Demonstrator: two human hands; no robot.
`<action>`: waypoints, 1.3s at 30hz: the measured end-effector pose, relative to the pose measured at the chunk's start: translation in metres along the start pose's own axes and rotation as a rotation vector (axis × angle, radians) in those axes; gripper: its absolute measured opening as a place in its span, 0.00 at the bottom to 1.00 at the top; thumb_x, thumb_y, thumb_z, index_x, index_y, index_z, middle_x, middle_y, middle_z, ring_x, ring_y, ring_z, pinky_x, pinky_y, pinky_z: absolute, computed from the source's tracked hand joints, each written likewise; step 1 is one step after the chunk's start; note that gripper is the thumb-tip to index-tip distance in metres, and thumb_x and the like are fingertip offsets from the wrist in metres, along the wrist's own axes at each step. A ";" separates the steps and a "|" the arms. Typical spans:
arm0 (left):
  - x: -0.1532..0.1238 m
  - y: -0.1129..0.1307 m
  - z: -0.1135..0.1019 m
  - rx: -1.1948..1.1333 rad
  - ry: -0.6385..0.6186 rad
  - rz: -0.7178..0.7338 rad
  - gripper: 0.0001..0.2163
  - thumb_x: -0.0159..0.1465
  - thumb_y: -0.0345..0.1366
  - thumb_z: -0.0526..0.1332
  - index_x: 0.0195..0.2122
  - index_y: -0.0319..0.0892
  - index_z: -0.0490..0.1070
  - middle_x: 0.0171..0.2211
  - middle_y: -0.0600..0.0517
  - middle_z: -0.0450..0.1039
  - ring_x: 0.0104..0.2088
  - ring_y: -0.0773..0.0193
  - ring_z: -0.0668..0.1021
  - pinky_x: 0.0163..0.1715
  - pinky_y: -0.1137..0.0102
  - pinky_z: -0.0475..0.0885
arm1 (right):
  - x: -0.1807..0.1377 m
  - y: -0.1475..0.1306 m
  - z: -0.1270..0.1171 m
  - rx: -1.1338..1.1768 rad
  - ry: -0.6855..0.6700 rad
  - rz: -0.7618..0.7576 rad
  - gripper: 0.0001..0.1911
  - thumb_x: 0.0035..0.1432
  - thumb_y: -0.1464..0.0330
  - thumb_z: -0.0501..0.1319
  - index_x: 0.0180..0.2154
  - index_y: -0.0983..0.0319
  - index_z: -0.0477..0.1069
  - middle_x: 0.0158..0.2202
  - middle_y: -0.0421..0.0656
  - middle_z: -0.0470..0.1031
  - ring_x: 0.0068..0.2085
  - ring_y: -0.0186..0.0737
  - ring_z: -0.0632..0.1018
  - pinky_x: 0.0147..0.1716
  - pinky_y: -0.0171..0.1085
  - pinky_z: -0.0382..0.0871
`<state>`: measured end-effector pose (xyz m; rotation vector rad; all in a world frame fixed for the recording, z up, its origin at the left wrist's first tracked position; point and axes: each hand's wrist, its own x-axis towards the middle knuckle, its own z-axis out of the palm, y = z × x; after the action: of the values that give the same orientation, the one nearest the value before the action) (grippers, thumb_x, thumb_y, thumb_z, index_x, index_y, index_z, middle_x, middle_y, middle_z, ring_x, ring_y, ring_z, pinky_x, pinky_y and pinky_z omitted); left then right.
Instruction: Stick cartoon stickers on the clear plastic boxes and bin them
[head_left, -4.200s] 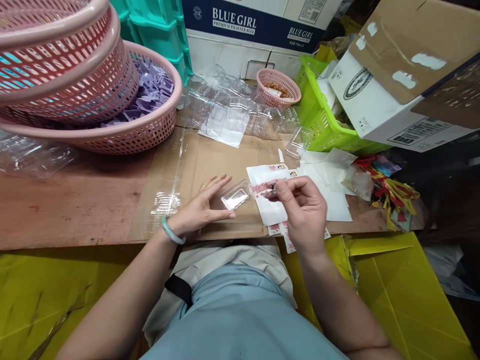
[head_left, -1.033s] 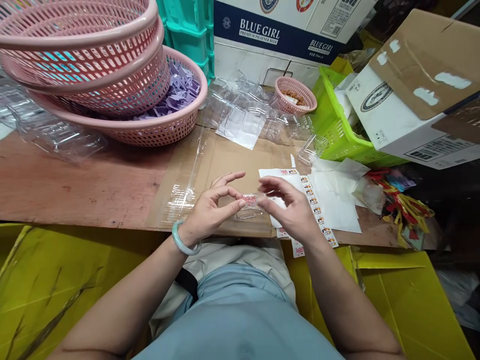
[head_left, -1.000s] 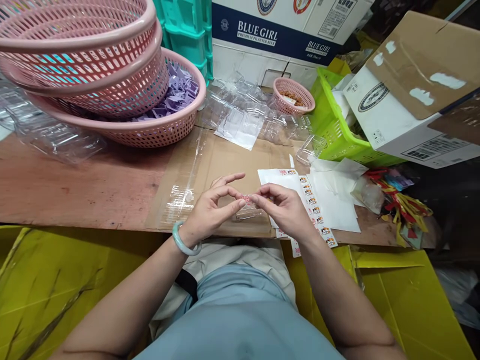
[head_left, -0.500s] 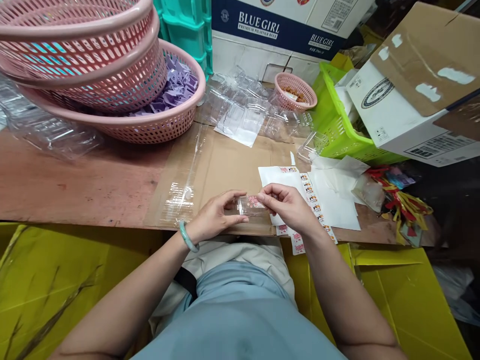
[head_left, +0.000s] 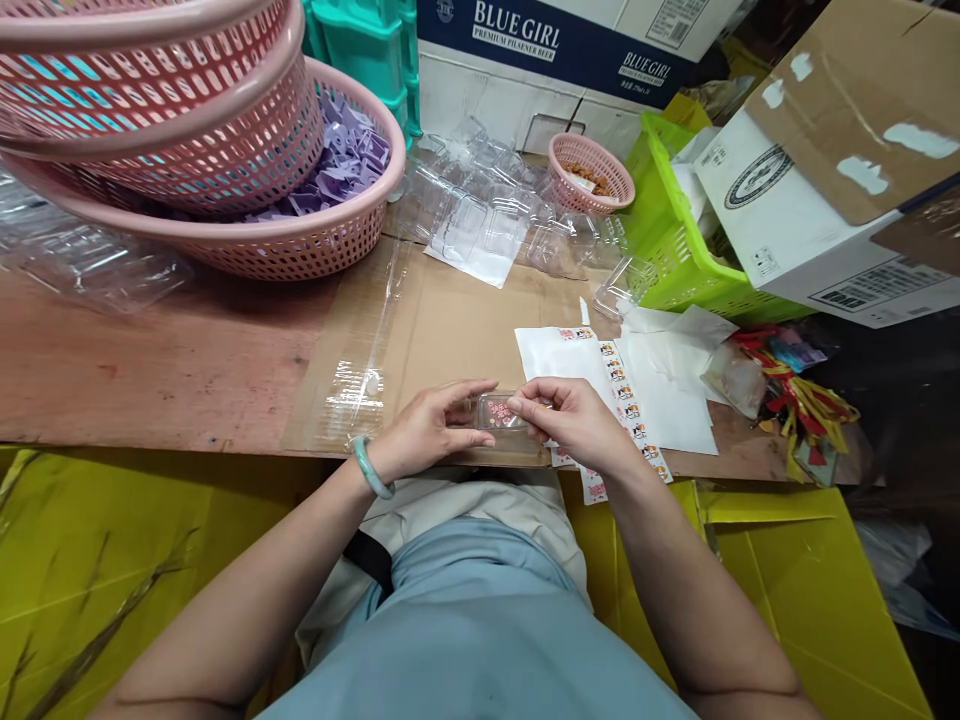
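On the left of the surface (head_left: pixel 157 360), away from the front edge, purple pieces (head_left: pixel 356 155) are being kept together by a pink basket (head_left: pixel 367 205). Near the middle of the front edge, a clear box (head_left: pixel 504 424) bearing a red sticker (head_left: pixel 497 408) is being framed, apparently for steadiness, by the left hand (head_left: pixel 424 430), thumb and fingers wide apart. Its right end is being pinched by the right hand (head_left: pixel 564 412), wrist angled inward. Further right, sticker sheets (head_left: pixel 562 352) are being placed by the front edge, probably for easy reach.
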<state>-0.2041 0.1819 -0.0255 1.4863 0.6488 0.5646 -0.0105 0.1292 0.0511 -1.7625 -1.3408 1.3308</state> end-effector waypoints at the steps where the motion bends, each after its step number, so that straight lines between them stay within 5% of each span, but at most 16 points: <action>1: 0.000 0.000 0.000 0.003 0.003 -0.002 0.30 0.53 0.40 0.70 0.57 0.43 0.68 0.58 0.45 0.69 0.52 0.54 0.76 0.54 0.58 0.73 | 0.000 0.000 0.000 -0.001 0.002 0.000 0.22 0.51 0.49 0.64 0.29 0.63 0.73 0.19 0.37 0.68 0.20 0.29 0.65 0.18 0.30 0.55; 13: -0.001 0.002 0.000 0.029 0.004 -0.021 0.31 0.53 0.40 0.70 0.59 0.41 0.67 0.56 0.44 0.71 0.45 0.57 0.79 0.50 0.59 0.75 | -0.003 -0.006 0.003 0.008 0.006 0.039 0.20 0.51 0.51 0.64 0.27 0.64 0.72 0.18 0.37 0.68 0.21 0.29 0.64 0.20 0.31 0.55; 31: -0.001 0.002 0.000 0.102 0.006 0.015 0.31 0.54 0.43 0.70 0.59 0.43 0.67 0.56 0.45 0.71 0.49 0.54 0.78 0.50 0.60 0.75 | -0.001 -0.004 0.003 -0.040 0.006 0.038 0.18 0.53 0.54 0.63 0.26 0.64 0.72 0.18 0.36 0.67 0.18 0.28 0.61 0.19 0.31 0.53; 39: -0.001 0.001 0.000 0.104 0.002 0.007 0.31 0.54 0.42 0.70 0.59 0.42 0.67 0.56 0.44 0.71 0.47 0.55 0.78 0.49 0.59 0.75 | 0.001 0.004 0.004 -0.118 0.027 0.014 0.16 0.55 0.56 0.62 0.27 0.64 0.73 0.19 0.38 0.69 0.22 0.31 0.67 0.22 0.30 0.58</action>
<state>-0.2046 0.1815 -0.0243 1.5860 0.6832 0.5448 -0.0130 0.1287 0.0459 -1.8641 -1.4206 1.2537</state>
